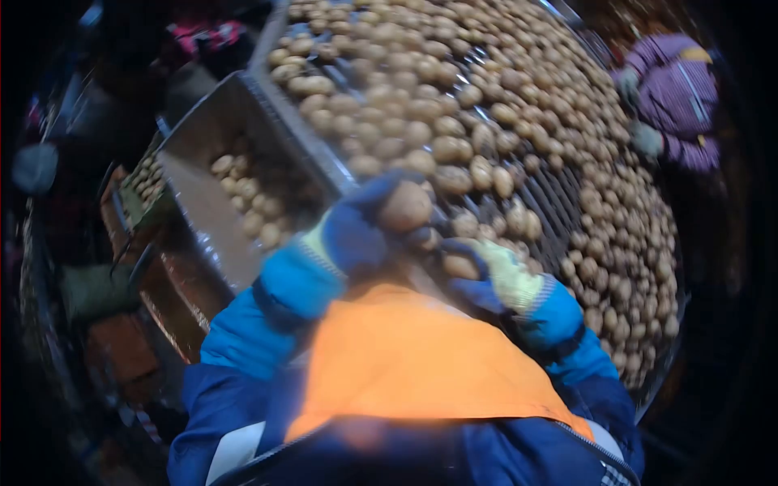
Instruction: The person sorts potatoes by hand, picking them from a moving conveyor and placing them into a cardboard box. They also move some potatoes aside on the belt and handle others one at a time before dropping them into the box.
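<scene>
My left hand (356, 228), in a blue and pale yellow glove, is closed round a large potato (405, 207). Just below that one, a smaller potato (429, 238) shows between my two hands. My right hand (504, 277), gloved the same way, has its fingers curled round another potato (459, 266). Both hands are at the near edge of a slatted sorting table (553, 194), which is thickly covered with loose potatoes (486, 174). An orange apron (413, 356) lies directly beneath my wrists.
Left of the table, a metal chute (190, 162) holds a small heap of potatoes (250, 198). Farther left are a filled sack (146, 182) and a green sack (97, 292). Across on the right, a person in a purple striped top (677, 101) reaches toward the potatoes with gloved hands.
</scene>
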{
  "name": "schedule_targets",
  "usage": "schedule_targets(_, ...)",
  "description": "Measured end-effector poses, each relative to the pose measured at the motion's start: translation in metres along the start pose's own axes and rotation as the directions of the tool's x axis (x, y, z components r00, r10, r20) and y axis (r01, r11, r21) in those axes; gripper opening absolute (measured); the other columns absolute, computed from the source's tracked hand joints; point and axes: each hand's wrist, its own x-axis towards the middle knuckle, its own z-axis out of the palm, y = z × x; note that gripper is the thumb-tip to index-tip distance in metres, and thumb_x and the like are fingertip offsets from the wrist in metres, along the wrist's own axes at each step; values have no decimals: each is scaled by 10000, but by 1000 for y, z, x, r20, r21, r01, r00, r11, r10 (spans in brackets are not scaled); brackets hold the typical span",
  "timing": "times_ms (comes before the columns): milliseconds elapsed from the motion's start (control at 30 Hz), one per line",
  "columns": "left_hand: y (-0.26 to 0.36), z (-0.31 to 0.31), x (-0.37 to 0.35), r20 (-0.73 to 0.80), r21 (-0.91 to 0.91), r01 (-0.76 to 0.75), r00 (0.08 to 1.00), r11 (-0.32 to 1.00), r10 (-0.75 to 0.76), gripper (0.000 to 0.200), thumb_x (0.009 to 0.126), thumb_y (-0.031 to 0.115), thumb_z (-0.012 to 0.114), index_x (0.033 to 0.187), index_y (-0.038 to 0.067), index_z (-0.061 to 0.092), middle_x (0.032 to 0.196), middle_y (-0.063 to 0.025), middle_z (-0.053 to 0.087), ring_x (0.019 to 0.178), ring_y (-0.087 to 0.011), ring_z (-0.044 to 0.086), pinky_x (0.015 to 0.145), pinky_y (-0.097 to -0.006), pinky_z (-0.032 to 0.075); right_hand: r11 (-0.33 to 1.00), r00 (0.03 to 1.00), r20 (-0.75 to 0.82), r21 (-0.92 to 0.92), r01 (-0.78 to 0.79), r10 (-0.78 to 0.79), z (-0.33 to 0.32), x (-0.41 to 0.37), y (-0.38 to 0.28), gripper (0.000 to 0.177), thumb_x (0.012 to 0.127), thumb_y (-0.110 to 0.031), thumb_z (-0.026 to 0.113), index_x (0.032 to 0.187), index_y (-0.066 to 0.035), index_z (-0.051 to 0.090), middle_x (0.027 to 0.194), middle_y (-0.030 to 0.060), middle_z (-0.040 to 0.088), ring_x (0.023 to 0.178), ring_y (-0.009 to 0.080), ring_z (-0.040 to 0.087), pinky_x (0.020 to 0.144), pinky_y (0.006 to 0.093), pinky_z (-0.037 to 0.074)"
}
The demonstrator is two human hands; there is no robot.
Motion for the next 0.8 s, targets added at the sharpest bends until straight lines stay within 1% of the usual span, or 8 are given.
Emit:
schedule_targets(67, 16, 20, -31, -11, -317, 34, 999, 948, -40, 554, 970, -5, 721, 1485, 27, 519, 1356, -143, 649, 1231, -250, 654, 1048, -490, 580, 962, 999, 30, 272, 1, -10, -15, 15, -1, 679, 914, -232, 798, 1518, -90, 522, 1383, 219, 643, 1275, 334, 633, 1091, 430, 496)
schedule_targets(233, 17, -6, -64, -2, 612, -392, 868, 687, 497, 465, 1101, 192, 550, 1539, 49, 486, 1464, -153, 612, 1370, -266, 586, 1203, -445, 447, 902, 983, -138, 399, 164, -118, -35, 65, -87, 731, 930, -186, 783, 1543, 29, 447, 1380, 165, 626, 1255, 223, 597, 1071, 372, 504)
schedule_targets(267, 17, -18, -76, 162, 819, -452, 773, 353, 613, 466, 1104, 189, 542, 1545, 50, 476, 1466, -149, 611, 1372, -258, 583, 1213, -433, 436, 888, 965, -169, 384, 253, -202, -26, 81, -97, 723, 940, -144, 771, 1554, 28, 432, 1372, 165, 630, 1238, 218, 605, 1062, 365, 511)
schedule_targets(333, 19, -20, -92, 333, 750, -589, 730, 302, 596, 484, 1109, 255, 520, 1543, 44, 473, 1465, -156, 611, 1368, -261, 586, 1223, -417, 426, 828, 913, -139, 387, 406, -383, -11, 102, -126, 720, 958, -51, 742, 1587, 14, 398, 1365, 163, 637, 1162, 188, 635, 991, 342, 547)
schedule_targets(400, 27, -8, -99, 400, 142, -579, 775, 803, 488, 551, 1113, 392, 492, 1528, 29, 486, 1457, -179, 614, 1353, -284, 600, 1223, -411, 427, 859, 910, 55, 356, 367, -411, -9, 109, -146, 716, 973, -63, 738, 1596, 4, 391, 1371, 159, 632, 1105, 169, 651, 908, 329, 567)
schedule_targets(467, 23, -19, -121, -2, -35, -483, 875, 875, 484, 688, 1078, 558, 499, 1509, 22, 507, 1450, -213, 612, 1334, -342, 616, 1153, -486, 508, 818, 887, 56, 417, 396, -458, -2, 120, -143, 674, 996, -57, 716, 1589, 6, 401, 1374, 158, 632, 1090, 173, 658, 894, 324, 567)
schedule_targets(600, 20, -40, -162, -168, -260, -580, 815, 772, 555, 704, 1069, 615, 453, 1498, 63, 535, 1464, -241, 597, 1322, -432, 613, 906, -638, 621, 837, 970, -63, 495, 235, -235, 2, 128, -132, 561, 1010, -42, 682, 1528, 13, 474, 1325, 153, 674, 1023, 160, 687, 837, 302, 574)
schedule_targets(800, 35, -77, -256, -166, -365, -746, 641, 557, 750, 612, 1081, 539, 481, 1538, 134, 511, 1552, -214, 505, 1451, -511, 441, 830, -516, 649, 819, 995, -73, 565, 100, -72, -8, 123, -117, 564, 1020, -19, 664, 1547, 10, 466, 1325, 135, 658, 1011, 118, 648, 832, 258, 541)
